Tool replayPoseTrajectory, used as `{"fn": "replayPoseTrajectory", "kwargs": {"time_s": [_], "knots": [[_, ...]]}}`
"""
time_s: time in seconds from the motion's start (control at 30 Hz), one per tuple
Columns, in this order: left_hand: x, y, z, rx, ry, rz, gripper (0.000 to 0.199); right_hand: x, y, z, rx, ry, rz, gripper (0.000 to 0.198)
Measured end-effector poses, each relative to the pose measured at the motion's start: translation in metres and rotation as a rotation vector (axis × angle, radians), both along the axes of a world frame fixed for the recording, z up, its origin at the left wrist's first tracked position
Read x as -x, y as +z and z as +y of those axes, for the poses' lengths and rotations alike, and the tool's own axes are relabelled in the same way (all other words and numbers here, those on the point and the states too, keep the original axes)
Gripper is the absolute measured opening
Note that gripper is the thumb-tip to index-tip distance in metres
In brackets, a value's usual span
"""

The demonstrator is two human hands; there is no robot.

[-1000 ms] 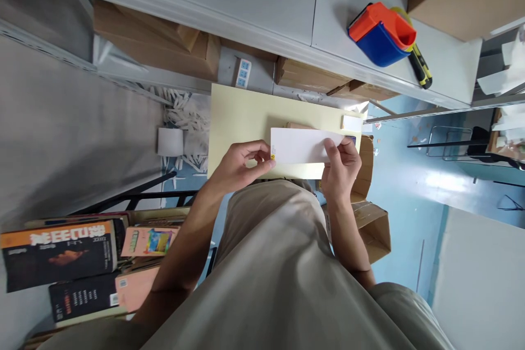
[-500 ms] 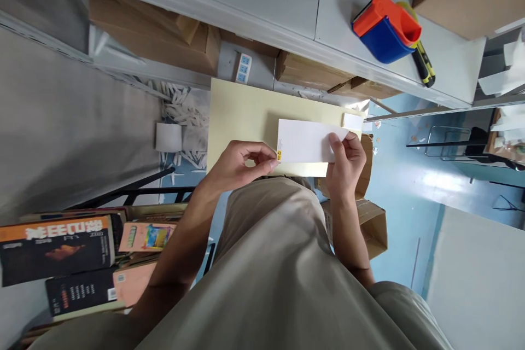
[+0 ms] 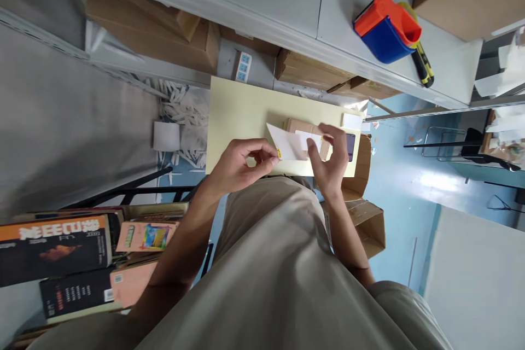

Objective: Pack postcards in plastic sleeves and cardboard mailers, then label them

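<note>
My left hand (image 3: pixel 249 165) pinches the near left corner of a white paper slip (image 3: pixel 287 144), beside a small yellow mark. The slip hangs tilted over a small brown package (image 3: pixel 299 124) lying on the pale yellow tabletop (image 3: pixel 241 109). Part of the package is hidden under the slip, and a white patch shows on its top. My right hand (image 3: pixel 331 159) hovers at the package's right part, thumb and fingers apart. Whether its fingertips touch the package or the slip, I cannot tell.
A dark phone (image 3: pixel 350 146) and a white stack (image 3: pixel 351 121) sit at the table's right end. On the shelf above rests an orange and blue tape dispenser (image 3: pixel 385 30) beside a yellow-black cutter (image 3: pixel 423 65). Books (image 3: pixel 57 246) stand at lower left; an open cardboard box (image 3: pixel 371 227) is at right.
My right hand has let go of the slip's right end and moved left. The slip now tilts and looks bent, so the brown package and the phone show. My left hand stays put.
</note>
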State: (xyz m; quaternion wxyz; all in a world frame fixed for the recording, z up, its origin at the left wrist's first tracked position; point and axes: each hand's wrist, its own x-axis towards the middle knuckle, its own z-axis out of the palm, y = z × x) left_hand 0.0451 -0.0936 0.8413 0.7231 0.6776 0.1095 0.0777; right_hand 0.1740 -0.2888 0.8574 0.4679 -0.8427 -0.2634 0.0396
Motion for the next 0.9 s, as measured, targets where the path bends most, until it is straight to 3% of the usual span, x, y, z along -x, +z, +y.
{"fn": "replayPoseTrajectory", "kwargs": {"time_s": [0.1, 0.17, 0.43, 0.6, 0.9], "knots": [[0.000, -0.003, 0.000, -0.068, -0.005, -0.007, 0.017, 0.014, 0.012, 0.007, 0.041, 0.247, 0.039, 0.010], [0.000, -0.004, 0.000, -0.104, -0.003, -0.012, 0.015, 0.021, 0.017, 0.012, 0.045, 0.320, 0.063, 0.006], [0.000, -0.008, 0.003, -0.169, -0.020, -0.007, 0.011, 0.022, 0.012, 0.025, 0.032, 0.299, 0.167, 0.012], [0.004, -0.038, 0.018, -0.189, 0.054, 0.083, 0.011, 0.009, -0.001, 0.017, -0.059, 0.075, 0.365, 0.014], [0.033, -0.104, 0.072, -0.108, 0.268, 0.474, 0.010, -0.014, -0.020, -0.003, -0.269, -0.341, 0.574, 0.021]]}}
